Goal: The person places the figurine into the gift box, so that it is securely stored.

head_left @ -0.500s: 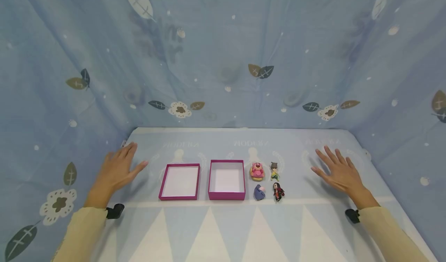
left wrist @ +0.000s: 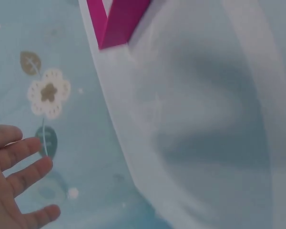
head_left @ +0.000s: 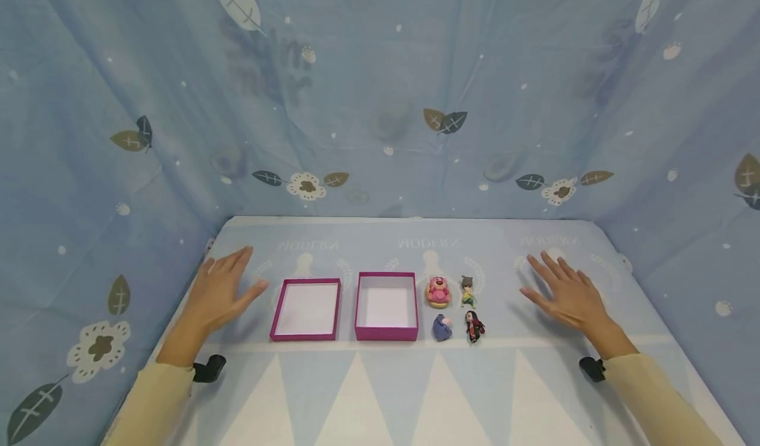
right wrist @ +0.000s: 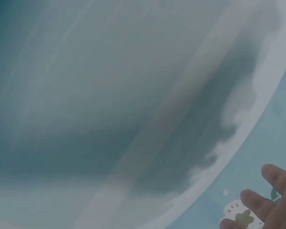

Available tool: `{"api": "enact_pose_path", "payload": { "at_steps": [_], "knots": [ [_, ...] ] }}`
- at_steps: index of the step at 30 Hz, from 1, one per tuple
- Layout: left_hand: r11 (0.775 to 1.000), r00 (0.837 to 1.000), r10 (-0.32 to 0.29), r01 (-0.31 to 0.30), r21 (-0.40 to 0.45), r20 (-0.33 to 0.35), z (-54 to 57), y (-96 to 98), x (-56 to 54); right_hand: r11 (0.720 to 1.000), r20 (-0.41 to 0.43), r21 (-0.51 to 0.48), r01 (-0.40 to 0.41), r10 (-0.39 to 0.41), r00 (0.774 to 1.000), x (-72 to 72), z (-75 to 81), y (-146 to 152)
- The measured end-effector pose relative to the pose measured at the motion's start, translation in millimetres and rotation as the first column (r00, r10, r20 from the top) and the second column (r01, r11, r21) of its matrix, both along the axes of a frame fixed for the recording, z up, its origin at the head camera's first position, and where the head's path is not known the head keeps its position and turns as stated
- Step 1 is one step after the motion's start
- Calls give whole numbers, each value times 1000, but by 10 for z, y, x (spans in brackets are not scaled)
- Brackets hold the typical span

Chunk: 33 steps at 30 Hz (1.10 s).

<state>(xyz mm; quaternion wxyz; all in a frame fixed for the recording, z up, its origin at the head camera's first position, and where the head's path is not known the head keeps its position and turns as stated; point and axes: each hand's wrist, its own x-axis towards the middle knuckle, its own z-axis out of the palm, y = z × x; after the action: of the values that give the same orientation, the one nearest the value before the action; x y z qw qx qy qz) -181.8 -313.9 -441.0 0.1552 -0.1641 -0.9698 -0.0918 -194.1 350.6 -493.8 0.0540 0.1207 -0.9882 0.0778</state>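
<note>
My left hand [head_left: 221,292] hovers over the table's left side with fingers extended, holding nothing. Nearest to it lies a shallow magenta box lid [head_left: 305,337], white inside. Beside the lid stands a deeper magenta box [head_left: 386,334], its white inside facing up. My right hand [head_left: 567,294] is spread above the right part of the table, also holding nothing. Between the box and that hand are small figurines: a pink bear [head_left: 439,292], a figure with a grey hood [head_left: 468,291], a blue-grey one [head_left: 442,328] and a dark-haired one in black and red [head_left: 474,326].
The table [head_left: 392,393] has a pale blue and white cloth with triangles along its near part. Blue patterned curtains [head_left: 380,90] rise at the back and both sides. A black wrist camera [head_left: 209,369] sits under the left wrist, another [head_left: 592,369] under the right.
Both hands have moved inward, the left one to the right and the right one slightly to the left. The box, lid and figurines have stayed in place.
</note>
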Motion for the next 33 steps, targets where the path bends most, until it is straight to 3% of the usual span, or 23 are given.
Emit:
{"api": "enact_pose_path", "payload": {
  "at_steps": [6,9,17,22,33],
  "knots": [
    [990,996,-90,90,112,-10,-37,240,67,1000,-30,4,-25,25,999,9,22,-114],
    [985,993,-121,121,119,-10,-45,380,99,999,-29,2,-40,40,999,7,37,-177],
    [982,985,-146,134,131,90,-102,784,175,996,-59,-25,-86,84,995,-39,-2,-329],
    [981,972,-158,134,142,175,-135,1009,183,993,-66,-29,-113,111,992,-71,-23,-470],
    [961,943,-248,211,178,223,-221,1277,175,984,-60,-26,-175,173,983,-106,-67,-698]
  ]
}}
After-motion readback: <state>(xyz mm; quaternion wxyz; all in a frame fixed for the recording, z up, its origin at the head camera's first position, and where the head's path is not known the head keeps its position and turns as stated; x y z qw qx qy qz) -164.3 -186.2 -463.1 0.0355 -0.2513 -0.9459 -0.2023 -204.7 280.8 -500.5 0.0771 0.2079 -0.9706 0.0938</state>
